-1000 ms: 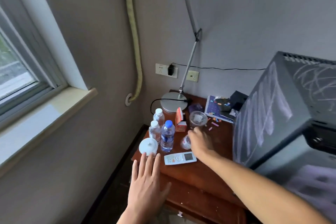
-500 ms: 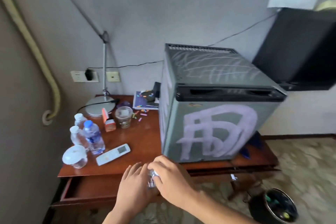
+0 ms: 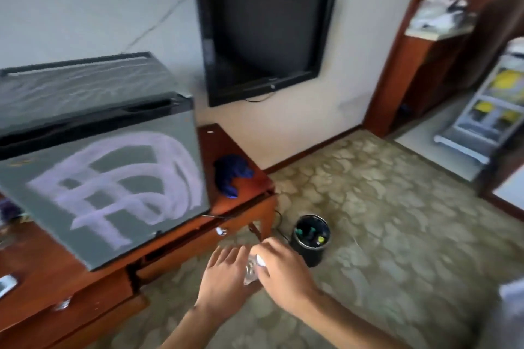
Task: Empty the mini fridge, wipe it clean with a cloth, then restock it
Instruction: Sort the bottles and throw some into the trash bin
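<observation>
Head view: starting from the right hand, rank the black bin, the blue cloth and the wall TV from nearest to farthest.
From the right hand:
1. Black bin, on the floor just beyond the hand, nearest.
2. Blue cloth, on the wooden table's right end beside the mini fridge.
3. TV, up on the back wall, farthest.

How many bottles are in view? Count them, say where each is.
1: a small clear bottle held between the left hand and right hand. The black bin may hide more; its contents are blurred.
</observation>
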Demonstrator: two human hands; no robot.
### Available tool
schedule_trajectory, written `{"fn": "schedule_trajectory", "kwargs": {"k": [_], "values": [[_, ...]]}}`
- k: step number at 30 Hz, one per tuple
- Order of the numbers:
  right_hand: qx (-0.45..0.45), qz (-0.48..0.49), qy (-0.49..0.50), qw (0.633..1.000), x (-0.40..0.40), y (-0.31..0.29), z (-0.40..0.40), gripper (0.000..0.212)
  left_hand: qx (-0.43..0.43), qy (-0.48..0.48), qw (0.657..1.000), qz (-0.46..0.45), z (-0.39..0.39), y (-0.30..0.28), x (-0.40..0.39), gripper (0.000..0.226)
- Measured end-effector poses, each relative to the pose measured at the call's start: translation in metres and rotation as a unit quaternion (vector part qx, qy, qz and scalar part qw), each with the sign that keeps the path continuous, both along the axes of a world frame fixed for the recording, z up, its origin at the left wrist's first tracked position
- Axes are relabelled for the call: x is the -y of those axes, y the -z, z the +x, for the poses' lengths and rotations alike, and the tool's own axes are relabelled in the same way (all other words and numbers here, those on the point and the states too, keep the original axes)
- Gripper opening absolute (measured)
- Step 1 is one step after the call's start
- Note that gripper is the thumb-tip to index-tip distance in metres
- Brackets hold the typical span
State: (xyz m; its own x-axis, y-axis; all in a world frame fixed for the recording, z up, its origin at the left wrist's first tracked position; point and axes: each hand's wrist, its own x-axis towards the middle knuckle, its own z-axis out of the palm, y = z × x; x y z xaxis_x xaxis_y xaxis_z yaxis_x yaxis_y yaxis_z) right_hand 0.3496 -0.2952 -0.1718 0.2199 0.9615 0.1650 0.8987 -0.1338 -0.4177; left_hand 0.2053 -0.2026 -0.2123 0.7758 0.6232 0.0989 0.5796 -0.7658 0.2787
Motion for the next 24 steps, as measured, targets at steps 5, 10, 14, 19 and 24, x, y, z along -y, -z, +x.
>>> {"fn": "schedule_trajectory", "kwargs": {"k": [5, 10, 14, 19, 24], "values": [[-0.011, -0.028, 0.132, 0.991, 0.031, 0.015, 0.103, 0.022, -0.104, 0.041, 0.994, 0.014, 0.100, 0.000, 0.007, 0.097], [0.007, -0.084, 0.212, 0.974, 0.023, 0.054, 0.203, 0.030, -0.145, 0.050, 0.988, 0.007, 0.176, 0.022, -0.015, 0.101], [-0.002, -0.130, 0.236, 0.963, -0.012, 0.102, 0.279, 0.035, -0.145, 0.043, 0.988, 0.010, 0.228, 0.064, -0.057, 0.102], [-0.013, -0.198, 0.249, 0.948, -0.075, 0.165, 0.367, 0.033, -0.191, 0.053, 0.979, -0.049, 0.309, 0.120, -0.116, 0.100], [-0.008, -0.244, 0.232, 0.942, -0.140, 0.228, 0.440, 0.034, -0.164, 0.038, 0.985, -0.023, 0.385, 0.160, -0.170, 0.097]]}}
